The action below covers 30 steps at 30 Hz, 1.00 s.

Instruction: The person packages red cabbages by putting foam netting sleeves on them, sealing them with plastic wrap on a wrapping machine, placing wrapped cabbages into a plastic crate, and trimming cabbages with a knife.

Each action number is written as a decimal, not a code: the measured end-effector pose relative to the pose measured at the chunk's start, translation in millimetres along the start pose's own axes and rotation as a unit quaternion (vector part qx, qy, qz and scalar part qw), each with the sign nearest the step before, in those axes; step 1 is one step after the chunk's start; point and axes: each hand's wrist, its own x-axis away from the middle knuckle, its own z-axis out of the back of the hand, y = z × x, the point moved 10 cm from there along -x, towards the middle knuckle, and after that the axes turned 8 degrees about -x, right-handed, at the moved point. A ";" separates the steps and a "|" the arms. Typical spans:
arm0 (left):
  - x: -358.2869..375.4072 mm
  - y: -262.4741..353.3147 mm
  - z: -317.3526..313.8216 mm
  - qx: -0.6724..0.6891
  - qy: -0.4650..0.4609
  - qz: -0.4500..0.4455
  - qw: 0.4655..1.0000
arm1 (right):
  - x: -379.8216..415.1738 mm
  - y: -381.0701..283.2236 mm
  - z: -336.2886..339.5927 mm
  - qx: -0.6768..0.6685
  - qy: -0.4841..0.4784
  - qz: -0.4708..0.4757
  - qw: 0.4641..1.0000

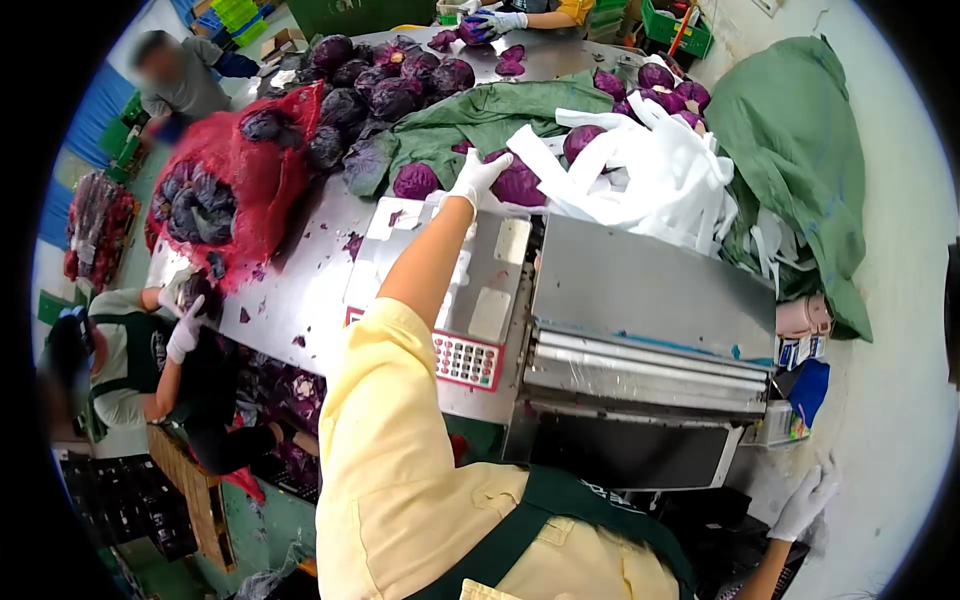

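My left hand (478, 178), in a white glove, reaches over a weighing scale (480, 260) with a red-framed keypad. Its fingers are spread at the left side of a trimmed red cabbage (520, 184). A smaller red cabbage (415, 181) lies just left of that hand. Down at the right, my right hand (806, 500), also gloved, is held out near the wall with its fingers apart and nothing in it. Between the two hands stands a metal wrapping machine (650, 290) with white rollers.
White foam nets (650, 185) are heaped behind the machine, beside a big green cloth (790, 150). Dark untrimmed cabbages (395, 90) pile up at the back, near a red mesh sack (245, 150). Co-workers handle cabbages at the left (190, 300) and far side (490, 25).
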 end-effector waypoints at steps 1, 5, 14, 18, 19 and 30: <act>-19.2 -19.2 -11.6 0.088 -0.034 0.085 0.992 | -4.7 -25.4 -11.7 -0.018 -0.011 0.003 1.000; -78.5 -48.9 -32.1 0.025 -0.157 0.095 0.983 | -15.2 -50.5 -52.9 -0.039 -0.062 -0.020 0.997; -89.1 -19.2 34.8 0.348 -0.072 0.109 0.928 | -31.2 -115.9 -101.5 -0.066 -0.126 0.037 0.989; -12.8 80.1 74.1 0.420 -0.039 -0.068 0.904 | -55.7 -183.2 -100.2 -0.148 -0.159 0.069 0.974; 7.8 101.5 66.5 0.454 -0.073 -0.090 0.883 | -62.1 -194.7 -108.2 -0.215 -0.179 0.062 0.958; 278.9 153.7 -162.0 0.361 -0.273 -0.061 0.890 | -114.1 -289.5 -255.3 -0.818 -0.286 -0.310 0.391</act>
